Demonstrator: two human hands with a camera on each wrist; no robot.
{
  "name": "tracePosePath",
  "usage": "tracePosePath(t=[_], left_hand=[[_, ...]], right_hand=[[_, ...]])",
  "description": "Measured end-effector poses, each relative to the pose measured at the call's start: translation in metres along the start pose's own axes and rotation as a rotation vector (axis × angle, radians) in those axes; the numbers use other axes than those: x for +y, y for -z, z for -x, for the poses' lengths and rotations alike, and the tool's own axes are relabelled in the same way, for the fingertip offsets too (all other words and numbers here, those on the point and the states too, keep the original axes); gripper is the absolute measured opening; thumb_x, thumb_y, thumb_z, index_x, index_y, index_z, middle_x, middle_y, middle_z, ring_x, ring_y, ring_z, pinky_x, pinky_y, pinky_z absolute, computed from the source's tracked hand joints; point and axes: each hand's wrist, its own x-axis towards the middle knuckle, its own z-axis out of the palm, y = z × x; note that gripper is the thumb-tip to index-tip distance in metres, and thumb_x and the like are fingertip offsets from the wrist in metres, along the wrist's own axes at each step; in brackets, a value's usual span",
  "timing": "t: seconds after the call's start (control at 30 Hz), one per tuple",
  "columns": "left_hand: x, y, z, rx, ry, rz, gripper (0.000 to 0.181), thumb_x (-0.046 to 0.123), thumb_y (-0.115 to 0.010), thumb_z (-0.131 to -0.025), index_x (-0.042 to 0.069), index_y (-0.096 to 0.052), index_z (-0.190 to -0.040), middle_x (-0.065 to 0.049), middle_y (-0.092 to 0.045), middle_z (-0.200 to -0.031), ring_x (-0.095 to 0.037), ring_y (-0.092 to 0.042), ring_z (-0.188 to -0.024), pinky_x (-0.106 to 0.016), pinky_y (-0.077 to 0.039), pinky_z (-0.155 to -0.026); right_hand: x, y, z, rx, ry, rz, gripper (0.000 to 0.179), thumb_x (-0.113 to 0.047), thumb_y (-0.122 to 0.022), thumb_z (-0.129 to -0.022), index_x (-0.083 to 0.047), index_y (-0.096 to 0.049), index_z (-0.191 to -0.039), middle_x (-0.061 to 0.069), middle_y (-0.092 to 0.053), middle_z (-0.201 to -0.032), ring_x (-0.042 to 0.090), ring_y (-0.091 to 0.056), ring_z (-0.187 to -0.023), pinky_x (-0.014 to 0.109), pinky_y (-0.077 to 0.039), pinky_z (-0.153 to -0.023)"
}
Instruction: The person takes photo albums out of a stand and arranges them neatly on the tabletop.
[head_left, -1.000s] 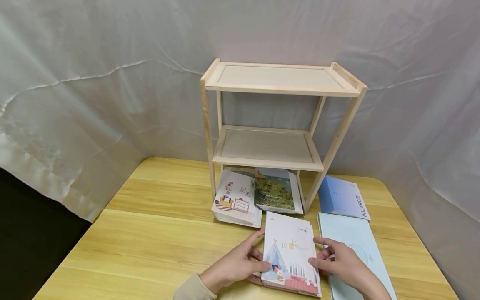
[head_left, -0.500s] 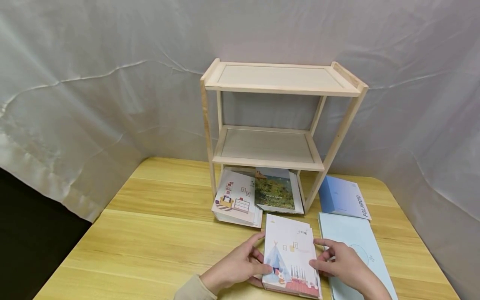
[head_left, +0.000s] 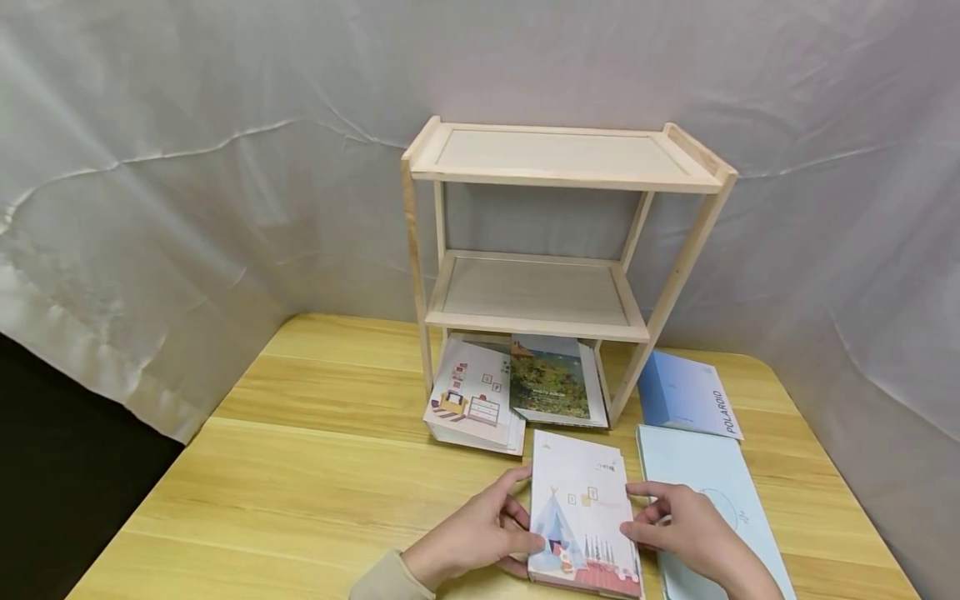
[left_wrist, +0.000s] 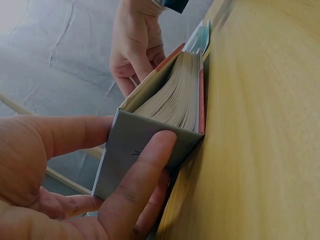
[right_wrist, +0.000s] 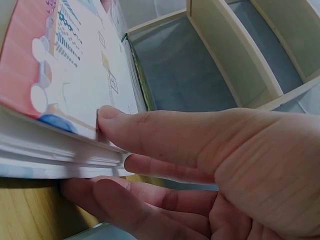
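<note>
A thick white photo album with a blue tent on its cover lies near the table's front edge. My left hand grips its spine side, thumb on the cover edge. In the left wrist view, fingers press the grey spine, and the page block shows at the lower end. My right hand pinches the opposite edge. In the right wrist view its thumb rests on the cover, with fingers bent at and under the page edge. The album's underside is hidden.
A wooden shelf rack stands behind. On its bottom level lie a white album and a green-covered photo album, both jutting forward. To the right are a light blue album and a blue-and-white Polaroid album.
The tent album has shifted very slightly to the right and toward me, with both hands keeping their hold. The rack and other albums stay put.
</note>
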Motion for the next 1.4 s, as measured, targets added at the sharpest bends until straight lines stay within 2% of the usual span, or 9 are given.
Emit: tracePosePath(t=[0.33,0.53,0.73,1.0,1.4], left_hand=[[-0.0012,0.0003,-0.0012,0.004,0.015,-0.012,0.089,-0.01,-0.076,-0.091,0.021,-0.036,-0.165,-0.015,-0.055,-0.108,-0.022,-0.065,-0.082,-0.041,-0.068,-0.066],[-0.0017,-0.0005,-0.0015,0.004,0.014,-0.01,0.089,-0.011,-0.075,-0.091,0.021,-0.037,-0.164,-0.015,-0.054,-0.109,-0.022,-0.064,-0.085,-0.04,-0.068,-0.066],[-0.0019,-0.0017,-0.0019,0.008,0.018,-0.01,0.089,-0.012,-0.075,-0.09,0.021,-0.037,-0.164,-0.016,-0.054,-0.11,-0.023,-0.065,-0.085,-0.04,-0.068,-0.066],[-0.0033,-0.0027,-0.0023,0.007,0.008,-0.012,0.088,-0.012,-0.075,-0.09,0.021,-0.038,-0.163,-0.016,-0.055,-0.108,-0.022,-0.065,-0.085,-0.039,-0.068,-0.065],[-0.002,-0.0014,-0.0008,0.02,0.002,-0.016,0.084,-0.01,-0.074,-0.092,0.017,-0.038,-0.163,-0.017,-0.057,-0.108,-0.023,-0.067,-0.083,-0.041,-0.068,-0.067]], right_hand=[[-0.0046,0.0,0.0,0.033,-0.018,0.004,0.048,-0.025,-0.089,-0.089,0.004,-0.076,-0.125,-0.001,-0.08,-0.086,0.012,-0.071,-0.076,0.025,-0.055,-0.065],[-0.0059,-0.0008,0.0005,0.033,-0.036,-0.047,0.05,-0.023,-0.089,-0.088,0.007,-0.074,-0.125,0.002,-0.082,-0.086,0.014,-0.075,-0.074,0.027,-0.061,-0.065],[-0.005,-0.0014,0.0002,0.036,-0.049,-0.047,0.051,-0.024,-0.089,-0.089,0.008,-0.074,-0.126,0.002,-0.082,-0.085,0.014,-0.075,-0.073,0.027,-0.061,-0.065],[-0.0028,-0.001,-0.0001,0.029,-0.019,-0.038,0.048,-0.024,-0.085,-0.093,0.009,-0.073,-0.125,0.004,-0.082,-0.084,0.015,-0.076,-0.074,0.027,-0.061,-0.065],[-0.0045,-0.0034,-0.0022,0.066,-0.077,-0.031,0.053,-0.031,-0.087,-0.091,0.006,-0.074,-0.126,0.001,-0.08,-0.079,0.014,-0.074,-0.072,0.027,-0.058,-0.064]])
